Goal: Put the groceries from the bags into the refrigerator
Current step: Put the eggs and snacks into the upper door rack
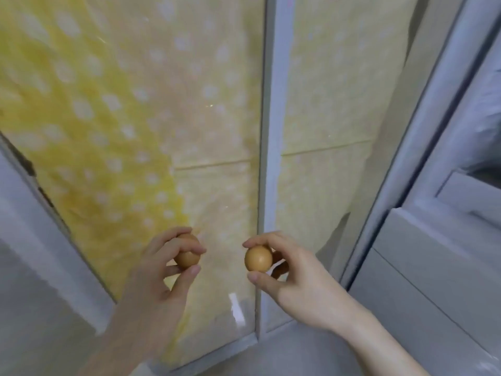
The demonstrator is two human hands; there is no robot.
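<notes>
Above the glass shelf [189, 131], each hand pinches one smooth brown egg [258, 258].

A glass refrigerator shelf [189, 346] spreads ahead of and beneath the left hand [160, 275] and right hand [295, 283]. A pale yellow liner with white dots [108, 118] lies flat on it, running from under the hands away toward the back. A white divider strip [271, 158] crosses the shelf between the hands.
</notes>
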